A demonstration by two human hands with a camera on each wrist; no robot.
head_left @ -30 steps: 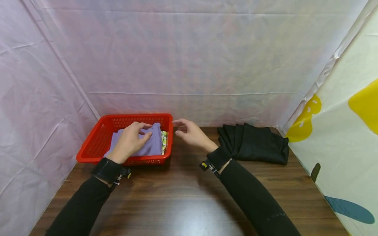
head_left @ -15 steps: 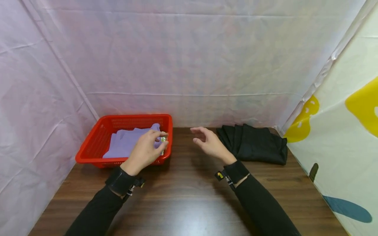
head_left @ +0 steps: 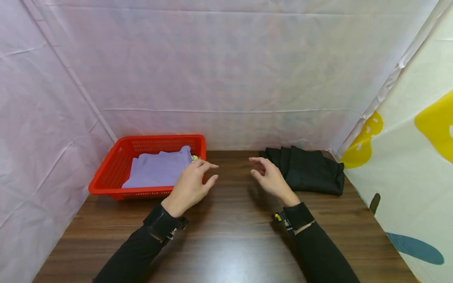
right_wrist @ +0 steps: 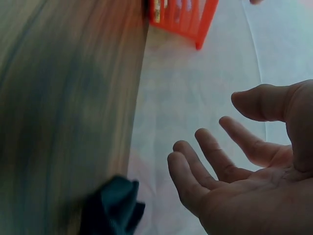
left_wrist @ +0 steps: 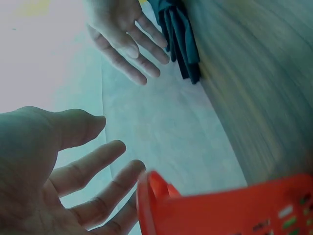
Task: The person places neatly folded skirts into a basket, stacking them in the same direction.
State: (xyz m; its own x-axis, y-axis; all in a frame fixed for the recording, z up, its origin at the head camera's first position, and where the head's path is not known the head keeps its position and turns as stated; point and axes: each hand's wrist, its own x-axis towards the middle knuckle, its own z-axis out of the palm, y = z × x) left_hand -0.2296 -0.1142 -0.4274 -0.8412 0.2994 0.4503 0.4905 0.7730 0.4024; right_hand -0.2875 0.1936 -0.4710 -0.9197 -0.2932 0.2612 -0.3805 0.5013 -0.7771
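In the head view my left hand (head_left: pixel 192 186) hovers over the right front corner of a red plastic basket (head_left: pixel 106 179), fingers spread and holding nothing. Inside the basket lies a folded lavender cloth (head_left: pixel 155 169), with a bit of patterned yellow-green fabric (head_left: pixel 194 158) showing beside it, partly behind my hand. My right hand (head_left: pixel 271 179) is at the left side of a folded black cloth (head_left: pixel 313 173), overlapping its edge in this view. Its fingers are loosely bent and empty, as the right wrist view shows with the hand's palm and spread fingers (right_wrist: pixel 208 152).
A brown wood-grain table (head_left: pixel 226 236) carries the basket at the left and the black cloth at the right. Behind it hangs a pale sheet (head_left: pixel 226 78), close to both. A white sheet with yellow and blue shapes (head_left: pixel 407 188) borders the right side.
Both hands have moved to the right. The left has come from above the lavender cloth to the basket's right corner; the right has gone from the basket's side to the black cloth.
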